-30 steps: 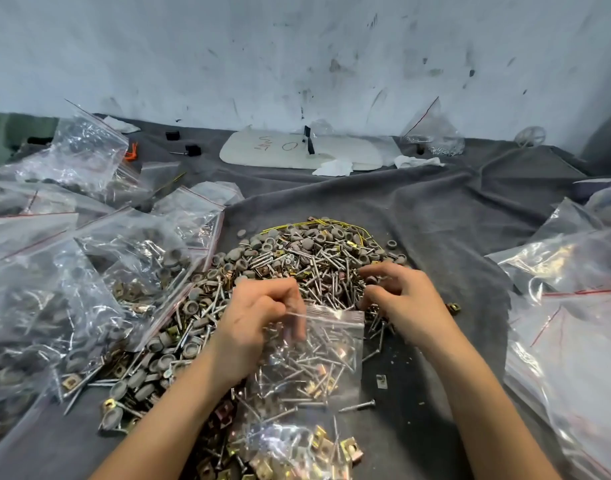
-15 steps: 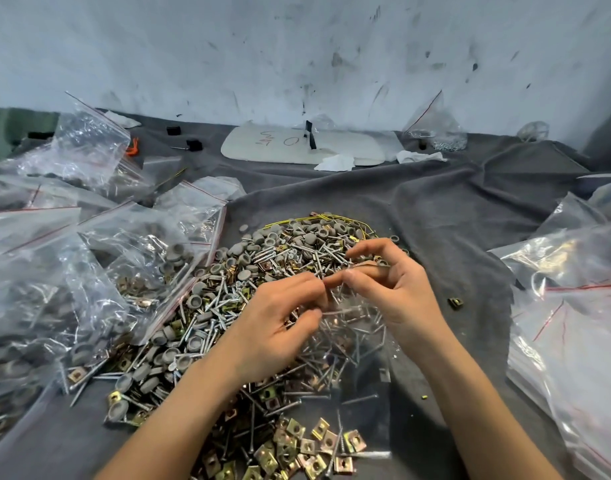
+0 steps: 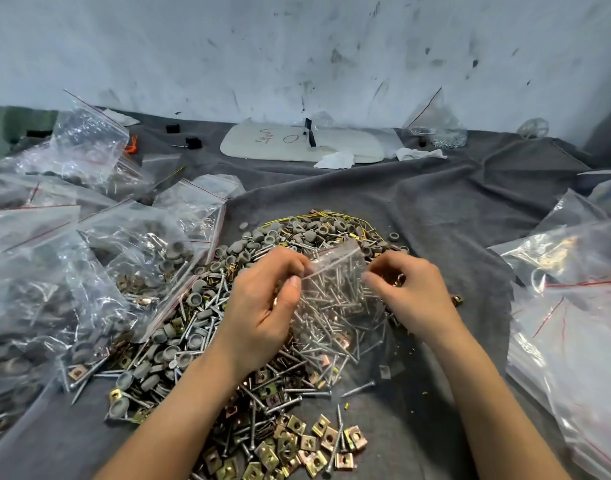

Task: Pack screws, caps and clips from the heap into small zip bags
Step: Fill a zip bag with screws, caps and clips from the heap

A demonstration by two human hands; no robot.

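The bag (image 3: 337, 289) has risen above the heap (image 3: 193, 327). Left hand (image 3: 262, 306) and right hand (image 3: 415, 296) pinch its top corners; bare cloth (image 3: 453, 209) lies right.

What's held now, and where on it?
Small clear plastic zip bag of screws: left hand pinches its upper left edge, right hand its upper right edge.

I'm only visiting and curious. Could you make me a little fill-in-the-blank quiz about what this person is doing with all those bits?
The left hand and the right hand together hold up a small clear zip ____. What shows inside it is mostly long silver ____. The heap beneath lies on a ____ cloth. The packed bags with grey caps in them are piled on the person's ____ side.
Missing words: bag; screws; grey; left.
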